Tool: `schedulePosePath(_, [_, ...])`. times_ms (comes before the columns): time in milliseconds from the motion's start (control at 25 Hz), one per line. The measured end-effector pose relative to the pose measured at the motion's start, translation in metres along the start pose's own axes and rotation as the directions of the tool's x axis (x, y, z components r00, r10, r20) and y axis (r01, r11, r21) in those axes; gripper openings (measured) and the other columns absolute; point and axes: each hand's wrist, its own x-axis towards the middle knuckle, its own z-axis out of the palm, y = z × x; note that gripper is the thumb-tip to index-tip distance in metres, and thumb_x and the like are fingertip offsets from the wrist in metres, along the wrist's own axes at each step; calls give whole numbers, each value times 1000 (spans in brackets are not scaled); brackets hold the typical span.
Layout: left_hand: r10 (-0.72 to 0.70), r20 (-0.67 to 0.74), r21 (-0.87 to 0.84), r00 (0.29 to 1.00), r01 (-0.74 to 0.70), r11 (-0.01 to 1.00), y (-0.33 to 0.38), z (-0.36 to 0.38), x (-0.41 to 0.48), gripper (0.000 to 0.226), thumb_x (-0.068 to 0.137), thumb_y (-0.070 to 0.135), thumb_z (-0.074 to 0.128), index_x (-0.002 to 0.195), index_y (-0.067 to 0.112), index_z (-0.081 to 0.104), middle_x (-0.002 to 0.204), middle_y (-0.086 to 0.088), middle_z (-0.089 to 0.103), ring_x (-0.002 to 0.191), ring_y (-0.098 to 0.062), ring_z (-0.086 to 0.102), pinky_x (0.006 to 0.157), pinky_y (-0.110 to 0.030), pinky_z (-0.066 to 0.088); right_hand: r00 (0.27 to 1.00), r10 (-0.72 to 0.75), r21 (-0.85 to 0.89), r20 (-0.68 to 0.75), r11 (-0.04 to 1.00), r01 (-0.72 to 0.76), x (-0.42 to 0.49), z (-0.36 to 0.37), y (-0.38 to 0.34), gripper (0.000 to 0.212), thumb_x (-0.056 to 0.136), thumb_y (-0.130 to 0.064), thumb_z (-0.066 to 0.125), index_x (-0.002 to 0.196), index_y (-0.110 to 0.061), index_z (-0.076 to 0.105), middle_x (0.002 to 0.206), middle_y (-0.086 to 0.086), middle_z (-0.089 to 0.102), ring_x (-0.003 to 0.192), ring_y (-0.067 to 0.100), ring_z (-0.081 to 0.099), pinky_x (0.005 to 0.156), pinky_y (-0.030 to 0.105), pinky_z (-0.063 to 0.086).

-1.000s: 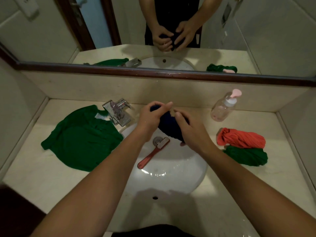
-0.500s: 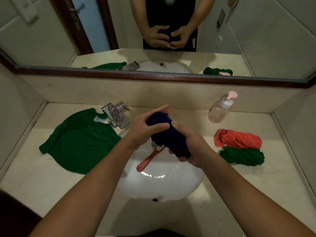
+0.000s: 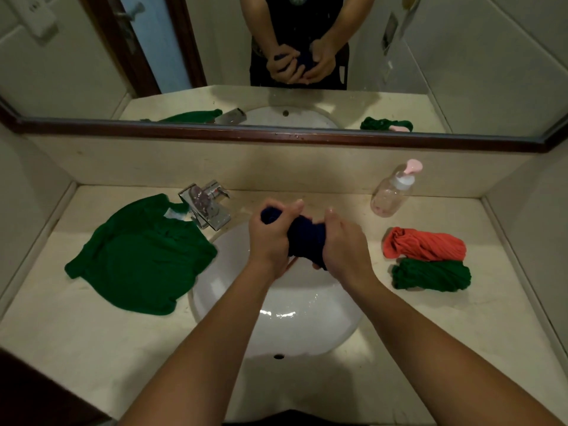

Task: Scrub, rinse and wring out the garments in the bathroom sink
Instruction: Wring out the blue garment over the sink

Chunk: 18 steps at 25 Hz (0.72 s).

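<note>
My forearms run up from the bottom edge over the white sink (image 3: 276,327), which fills the lower middle of the frame. Just above centre, my left hand (image 3: 269,238) and right hand (image 3: 344,244) sit close together, both clamped round the navy garment (image 3: 307,238). I hold it up over the far part of the basin, clear of it as far as I can tell.

The cloth is bunched into a thick dark rope. One end pokes out past my left thumb, the middle bulges between my fists, and the lower end hangs beneath my right palm. It looks soaked, so I judge it heavy for its bulk, soft and a bit slippery. It is best held in a full fist at each end and twisted opposite ways, so the water drops into the bowl.

At mid-left a green shirt (image 3: 141,256) lies spread on the counter (image 3: 461,333). At mid-right an orange roll (image 3: 424,244) and a green roll (image 3: 430,275) lie touching, already twisted tight. Further back stand the tap (image 3: 206,207), up and left of my hands, and a pump bottle (image 3: 390,195) at upper right. The mirror (image 3: 461,56) across the top repeats my grip.
</note>
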Motion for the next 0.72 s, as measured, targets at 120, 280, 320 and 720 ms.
schedulePosePath(120, [-36, -177, 77, 984, 50, 996, -5, 10, 2, 25, 88, 11, 75, 78, 14, 53, 68, -3, 60, 61, -19, 64, 49, -29, 53, 980, -195, -154, -39, 970, 187, 6, 1, 8, 49, 103, -41, 38, 70, -15, 62, 62, 9, 61, 58, 27, 63, 50, 39, 51])
schedulePosePath(280, [-42, -329, 192, 943, 111, 975, -10, 25, 8, 25, 85, 8, 70, 72, 19, 51, 73, -4, 59, 69, -22, 59, 51, -29, 48, 927, -374, -296, -33, 889, 349, 21, -6, 16, 43, 103, -30, 44, 68, -14, 64, 57, 3, 58, 56, 26, 58, 55, 39, 47])
schedulePosePath(320, [-42, -345, 209, 938, 120, 971, -11, 28, 9, 25, 84, 7, 69, 71, 19, 51, 74, -4, 59, 69, -22, 57, 54, -29, 48, 901, -433, -321, -28, 857, 402, 24, -8, 19, 43, 102, -30, 44, 68, -11, 64, 56, 3, 57, 55, 28, 57, 54, 39, 46])
schedulePosePath(720, [162, -209, 418, 964, -62, 907, -16, 58, 13, 29, 86, 12, 70, 69, 19, 48, 67, 5, 52, 61, -11, 50, 56, -17, 44, 687, -724, -461, -62, 631, 624, 38, -37, 29, 44, 101, -22, 44, 63, -5, 58, 54, 11, 55, 45, 27, 47, 48, 34, 36])
